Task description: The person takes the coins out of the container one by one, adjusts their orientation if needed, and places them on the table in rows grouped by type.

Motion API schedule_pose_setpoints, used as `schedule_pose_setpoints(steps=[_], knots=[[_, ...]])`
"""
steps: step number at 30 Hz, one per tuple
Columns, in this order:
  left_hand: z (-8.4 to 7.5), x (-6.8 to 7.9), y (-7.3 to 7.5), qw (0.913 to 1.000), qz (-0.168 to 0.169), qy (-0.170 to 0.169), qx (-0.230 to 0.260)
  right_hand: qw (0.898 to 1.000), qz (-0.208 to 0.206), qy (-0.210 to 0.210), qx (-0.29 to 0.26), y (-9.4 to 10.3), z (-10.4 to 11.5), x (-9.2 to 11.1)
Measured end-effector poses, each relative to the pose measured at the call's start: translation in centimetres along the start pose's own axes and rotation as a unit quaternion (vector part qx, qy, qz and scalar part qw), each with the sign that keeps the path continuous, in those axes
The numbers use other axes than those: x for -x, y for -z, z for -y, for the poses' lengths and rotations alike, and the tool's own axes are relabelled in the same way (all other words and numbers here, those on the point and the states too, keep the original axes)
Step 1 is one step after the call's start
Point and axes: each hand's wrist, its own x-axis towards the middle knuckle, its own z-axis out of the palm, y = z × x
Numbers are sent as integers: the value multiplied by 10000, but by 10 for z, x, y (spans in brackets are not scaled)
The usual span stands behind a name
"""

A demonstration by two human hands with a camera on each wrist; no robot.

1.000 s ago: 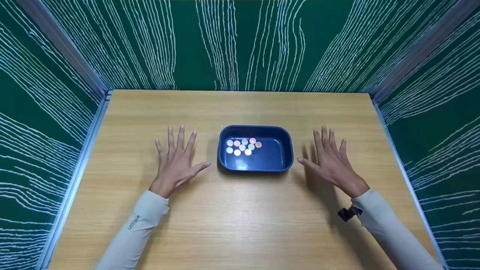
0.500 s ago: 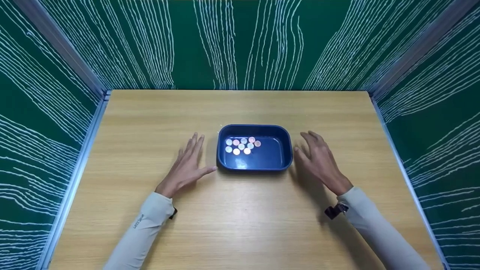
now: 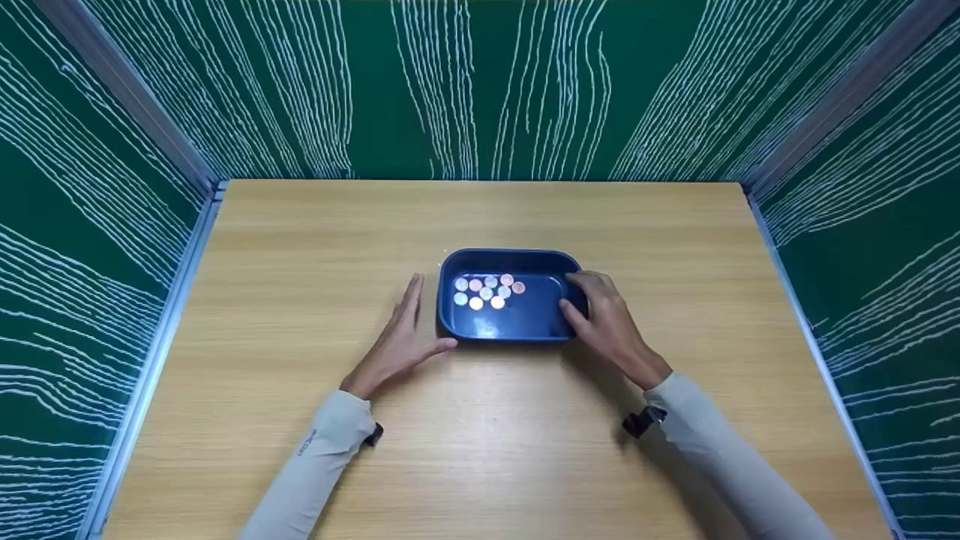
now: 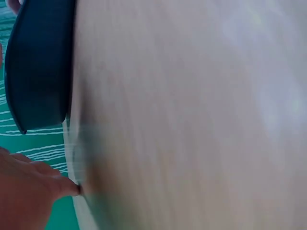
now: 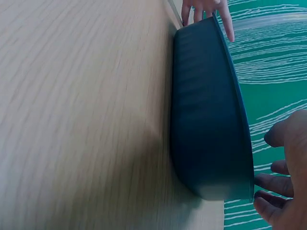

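Note:
A dark blue rectangular tray (image 3: 536, 319) with rounded corners stands on the wooden table. Several silver and copper-coloured coins (image 3: 486, 293) lie flat in its left half. At the left end, my left hand (image 3: 401, 345) has its fingers extended, the thumb by the near left corner. In the left wrist view, a gap shows between that hand (image 4: 26, 187) and the tray wall (image 4: 41, 67). My right hand (image 3: 611, 322) is at the right rim, thumb and fingertips over the edge. The right wrist view shows its loosely bent fingers (image 5: 273, 184) by the rim; firm contact is unclear.
The wooden tabletop (image 3: 480, 450) spreads around the tray. Green walls (image 3: 390, 90) with wavy white lines enclose the back and both sides. Metal frame strips (image 3: 150, 322) run along the table's side edges.
Both hands have moved inward toward the tray's ends from wide-spread positions. My right hand has reached the right rim, and the left fingers have drawn together. Tray and coins stay in place.

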Motion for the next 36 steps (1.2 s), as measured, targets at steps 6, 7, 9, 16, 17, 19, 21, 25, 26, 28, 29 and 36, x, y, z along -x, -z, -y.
schedule_pose_setpoints(steps=[6,7,9,16,17,19,21,25,26,28,29,36], knots=[[-1,-3,-6,9987,-128,8,497,9994,321,-112,-101,-8,6,-6],[-2,-3,-7,9984,-128,-19,554,9991,396,-127,-99,-9,7,-7],[-2,-5,-9,9978,-136,-99,643,9983,564,-149,-49,-12,9,-9],[-4,-12,-19,9918,-258,-266,1220,9942,1061,-61,179,-21,15,-22],[-4,-13,-20,9913,-290,-284,1252,9935,1120,-66,198,-22,15,-25],[-5,-15,-23,9897,-321,-336,1356,9914,1280,-134,219,-24,16,-29],[-6,-16,-25,9870,-311,-385,1527,9887,1451,-236,276,-25,17,-33],[-6,-18,-29,9827,-247,-480,1772,9832,1723,-319,516,-29,16,-40],[-6,-19,-29,9823,-237,-512,1785,9825,1744,-277,591,-30,16,-42],[-5,-20,-31,9833,-222,-556,1720,9817,1760,-194,694,-33,15,-46],[-5,-21,-31,9842,-207,-556,1668,9816,1763,-162,713,-34,15,-47],[-3,-20,-33,9900,-151,-395,1349,9833,1713,-200,588,-44,10,-57]])
